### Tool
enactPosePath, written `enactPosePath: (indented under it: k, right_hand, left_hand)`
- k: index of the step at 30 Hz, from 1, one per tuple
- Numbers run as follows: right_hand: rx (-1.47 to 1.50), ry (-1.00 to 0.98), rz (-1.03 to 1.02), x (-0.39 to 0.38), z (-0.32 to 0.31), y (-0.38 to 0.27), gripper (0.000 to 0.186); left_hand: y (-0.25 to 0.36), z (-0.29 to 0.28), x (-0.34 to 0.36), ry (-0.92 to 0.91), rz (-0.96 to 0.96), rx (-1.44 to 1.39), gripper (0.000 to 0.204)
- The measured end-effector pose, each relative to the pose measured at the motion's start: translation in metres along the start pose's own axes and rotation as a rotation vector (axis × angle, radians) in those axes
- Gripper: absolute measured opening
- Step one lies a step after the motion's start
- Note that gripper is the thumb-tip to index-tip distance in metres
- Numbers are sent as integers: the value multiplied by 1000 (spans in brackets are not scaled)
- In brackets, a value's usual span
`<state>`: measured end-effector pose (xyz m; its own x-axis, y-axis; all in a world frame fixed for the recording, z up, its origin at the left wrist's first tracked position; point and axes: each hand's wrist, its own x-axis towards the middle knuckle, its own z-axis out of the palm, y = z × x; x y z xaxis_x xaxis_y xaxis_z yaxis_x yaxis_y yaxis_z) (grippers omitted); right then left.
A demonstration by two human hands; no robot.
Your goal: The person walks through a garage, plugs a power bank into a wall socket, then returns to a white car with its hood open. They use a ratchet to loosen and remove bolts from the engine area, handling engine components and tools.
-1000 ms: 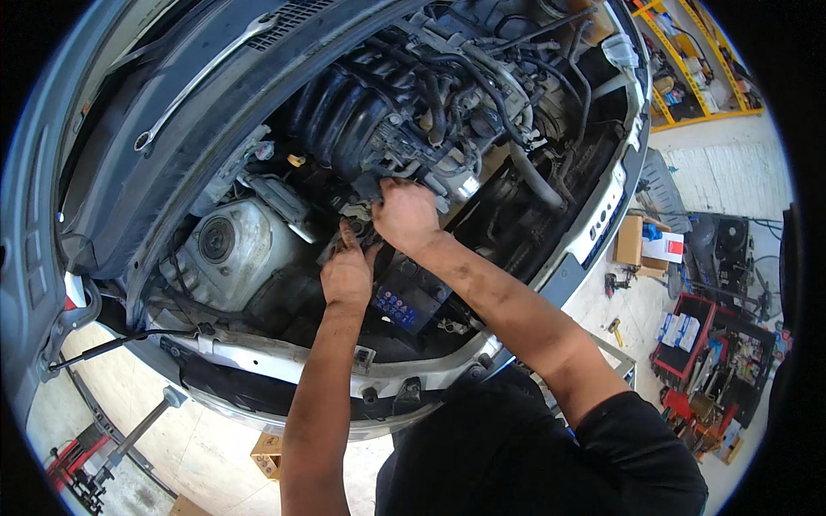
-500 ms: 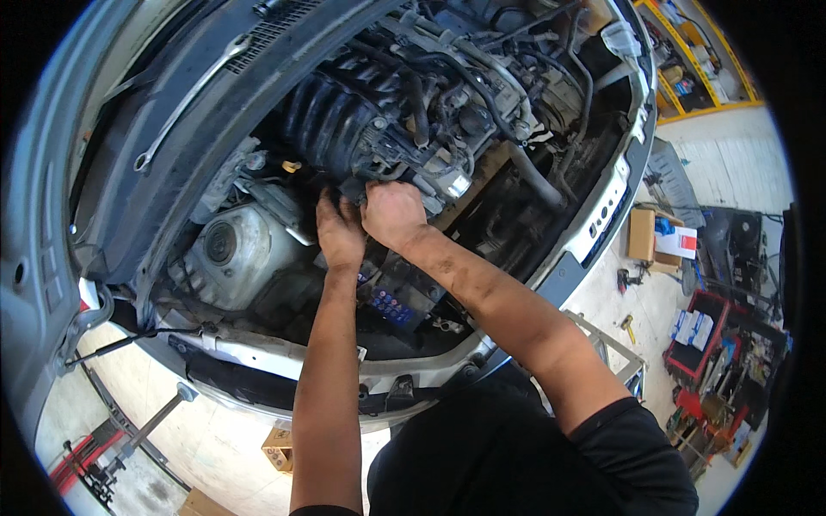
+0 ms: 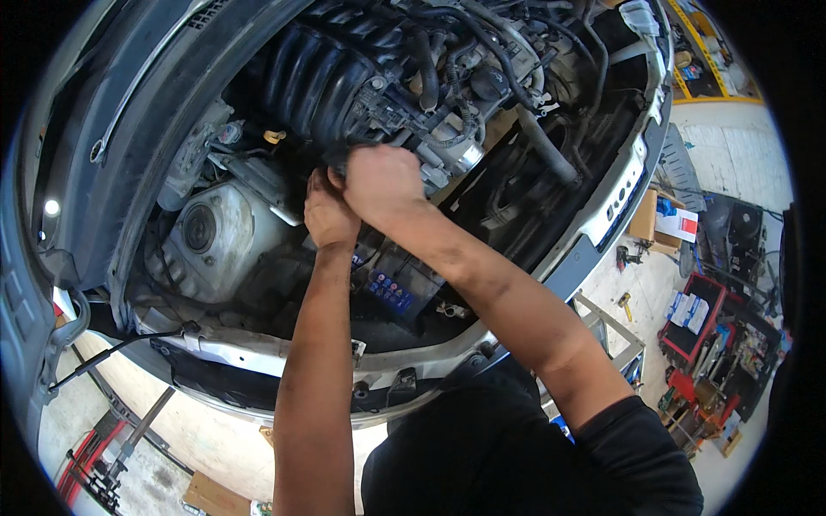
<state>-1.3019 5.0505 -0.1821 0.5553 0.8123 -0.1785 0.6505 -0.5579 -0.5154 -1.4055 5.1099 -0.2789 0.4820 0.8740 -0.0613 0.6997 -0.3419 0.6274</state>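
Note:
Both of my hands are down in a car's engine bay, close together beside the black ribbed intake manifold (image 3: 314,82). My right hand (image 3: 385,182) is closed in a fist, its knuckles up, around a dark part (image 3: 338,157) that mostly hides behind the fingers. Against it, my left hand (image 3: 329,213) has its fingers curled in, with the tips out of sight, so what they grip cannot be made out. Below my wrists lies the battery (image 3: 391,292), with a blue label. To the left stands the pale strut tower (image 3: 228,245).
A combination wrench (image 3: 99,150) lies on the cowl at upper left. The yellow dipstick handle (image 3: 274,137) sticks up near my hands. The front body panel (image 3: 594,228) curves around the bay. Boxes (image 3: 675,225), a cordless drill (image 3: 626,258) and a red tool tray (image 3: 701,314) are on the floor at right.
My view has shifted slightly, sliding the engine up and left. My left fingers, stretched upward before, are now curled in beside the right hand, which stays closed.

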Motion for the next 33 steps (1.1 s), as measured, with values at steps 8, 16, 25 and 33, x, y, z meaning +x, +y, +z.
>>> enactPosePath:
  k: [8, 16, 25, 33]
  right_hand:
    - [420, 322, -14, -48, 41, 27, 32]
    - [335, 311, 136, -32, 37, 23, 29]
    - [700, 378, 237, -46, 16, 48, 28]
    - [859, 386, 111, -60, 43, 52, 31]
  left_hand:
    - [8, -1, -1, 7, -87, -24, 32]
    - [11, -1, 3, -8, -8, 41, 37]
    - [11, 2, 5, 5, -50, 58, 41]
    - [8, 1, 3, -25, -33, 51, 35]
